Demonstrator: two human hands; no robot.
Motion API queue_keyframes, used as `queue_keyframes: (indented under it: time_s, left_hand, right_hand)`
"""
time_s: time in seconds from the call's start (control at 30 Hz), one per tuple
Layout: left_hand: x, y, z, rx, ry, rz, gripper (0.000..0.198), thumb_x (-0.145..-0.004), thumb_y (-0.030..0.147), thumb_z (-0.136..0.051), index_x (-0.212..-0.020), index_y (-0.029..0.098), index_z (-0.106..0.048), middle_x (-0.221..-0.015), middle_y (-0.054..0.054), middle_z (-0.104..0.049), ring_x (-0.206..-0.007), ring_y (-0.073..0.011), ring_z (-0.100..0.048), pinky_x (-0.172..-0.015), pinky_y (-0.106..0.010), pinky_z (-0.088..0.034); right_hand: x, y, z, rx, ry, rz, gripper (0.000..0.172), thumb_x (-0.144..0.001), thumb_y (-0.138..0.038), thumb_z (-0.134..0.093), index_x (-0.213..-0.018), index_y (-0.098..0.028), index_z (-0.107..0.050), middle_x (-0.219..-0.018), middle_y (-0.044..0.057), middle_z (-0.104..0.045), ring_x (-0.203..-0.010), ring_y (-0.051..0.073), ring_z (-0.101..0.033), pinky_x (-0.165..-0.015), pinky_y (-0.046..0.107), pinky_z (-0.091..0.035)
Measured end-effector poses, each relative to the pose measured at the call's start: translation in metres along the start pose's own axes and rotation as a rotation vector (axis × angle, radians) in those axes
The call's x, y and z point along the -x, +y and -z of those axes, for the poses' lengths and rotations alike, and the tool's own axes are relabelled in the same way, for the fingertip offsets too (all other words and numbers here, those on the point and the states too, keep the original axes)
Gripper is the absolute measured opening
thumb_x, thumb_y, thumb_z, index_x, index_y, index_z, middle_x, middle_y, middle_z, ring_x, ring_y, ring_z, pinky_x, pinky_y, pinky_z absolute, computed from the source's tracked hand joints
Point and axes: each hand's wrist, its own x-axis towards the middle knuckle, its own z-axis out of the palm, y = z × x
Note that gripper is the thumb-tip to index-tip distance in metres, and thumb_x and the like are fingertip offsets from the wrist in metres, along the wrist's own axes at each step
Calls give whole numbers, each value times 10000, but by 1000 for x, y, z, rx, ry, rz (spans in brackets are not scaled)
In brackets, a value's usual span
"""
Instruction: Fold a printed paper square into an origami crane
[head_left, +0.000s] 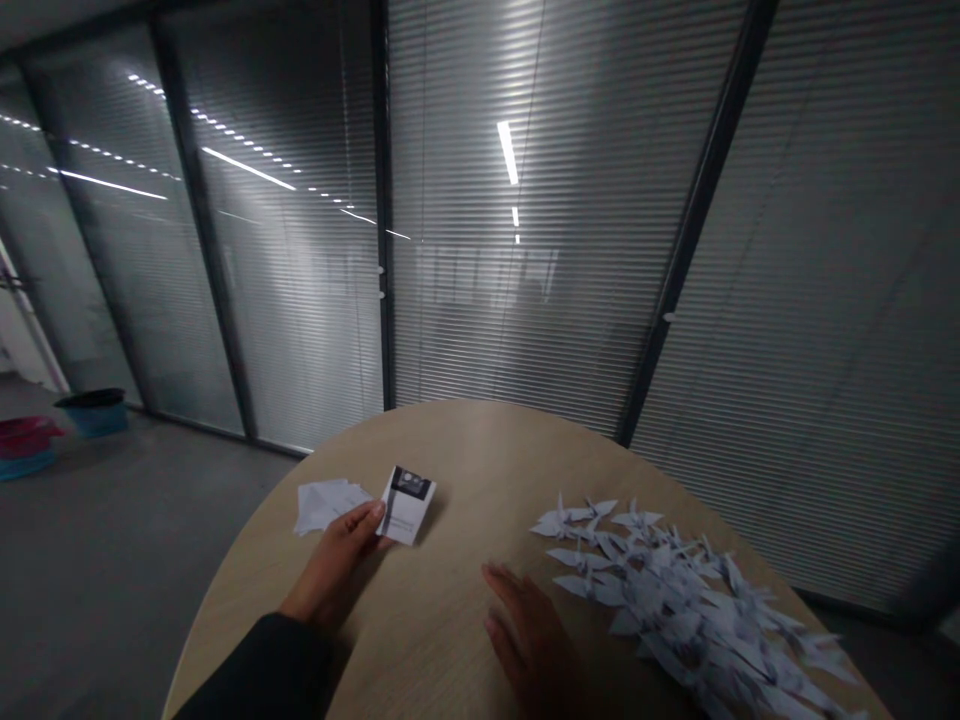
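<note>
Over the round, pale wooden bench (480,450), the forward-angled left hand (346,548) pinches a white paper square with a dark printed band (406,510), while the empty right hand (531,632), thumb and fingers parted, is near white folded-paper cranes (671,590).

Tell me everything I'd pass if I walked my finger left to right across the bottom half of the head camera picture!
Pink-and-blue bucket → blue bucket with a black top → loose white papers → printed paper → right hand → pointy folded papers.
</note>
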Motion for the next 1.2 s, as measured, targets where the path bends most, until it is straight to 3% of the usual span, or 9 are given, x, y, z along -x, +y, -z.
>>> queue_keyframes:
  time_s: [0.23,0.33,0.43,0.6,0.77,0.87,1.0,1.1,1.2]
  left_hand:
    - [28,4,-51,499,-354,242,373,-719,415,-753,-910,97,-714,-897,-116,-731,-839,-212,-680,-820,-293,-528]
    - [39,6,-70,594,-468,279,353,-777,364,-716,-976,72,-702,-942,-141,-726,-853,-212,-684,-826,-291,-529]
    - [48,5,-84,660,-515,311,359,-790,341,-708,-998,50,-694,-957,-159,-725,-871,-217,-686,-844,-298,-525]
    - [49,-2,-90,702,-495,380,367,-869,395,-590,-974,57,-688,-930,-157,-731,-798,-203,-697,-767,-284,-544]
    - [42,-6,-79,629,-342,460,523,-901,541,-432,-840,89,-686,-748,-112,-725,-628,-169,-673,-601,-252,-527]
    - [43,-3,-75,526,-318,431,525,-816,601,-536,-893,105,-691,-770,-86,-720,-669,-165,-661,-610,-242,-502]
    - [47,-4,-79,256,-407,271,435,-589,477,-814,-787,107,-701,-675,-35,-690,-597,-118,-598,-576,-202,-429]
    - [46,-12,-83,158,-425,237,454,-463,456,-871,-682,110,-675,-574,-6,-646,-520,-103,-550,-535,-209,-397]
    - [42,-17,-83,171,-336,191,473,-469,494,-853,-673,119,-650,-576,-8,-640,-517,-108,-545,-529,-217,-393]
  right_hand:
    - [-13,-3,16,-508,6,-436,474,-850,-470,-488,-1239,-201,-524,-1211,93,-646,-1144,239,-587,-967,359,-485]
    - [-23,-8,23,-758,48,-630,576,-775,-606,-509,-1158,-178,-542,-1079,117,-701,-978,256,-669,-824,347,-544]
    - [-29,-11,31,-849,53,-722,512,-724,-646,-538,-929,-182,-612,-904,96,-728,-832,256,-683,-716,330,-541]
    - [-26,-1,34,-735,26,-708,376,-772,-559,-518,-805,-199,-622,-751,45,-703,-739,224,-653,-648,291,-507]
    - [-22,6,32,-589,-43,-650,350,-827,-487,-434,-863,-215,-651,-756,29,-699,-653,190,-622,-575,261,-458]
    - [-23,5,36,-593,-124,-570,375,-845,-460,-423,-935,-210,-688,-851,52,-721,-729,205,-642,-659,292,-476]
    - [-22,3,40,-635,-201,-462,370,-863,-438,-458,-1051,-219,-688,-1075,68,-698,-1002,235,-619,-902,353,-434]
    - [-20,4,35,-643,-164,-514,456,-812,-443,-530,-1202,-219,-603,-945,56,-693,-829,223,-642,-742,335,-482]
    - [-20,5,28,-761,-80,-589,640,-750,-474,-580,-1305,-176,-474,-758,14,-631,-638,200,-612,-572,307,-471]
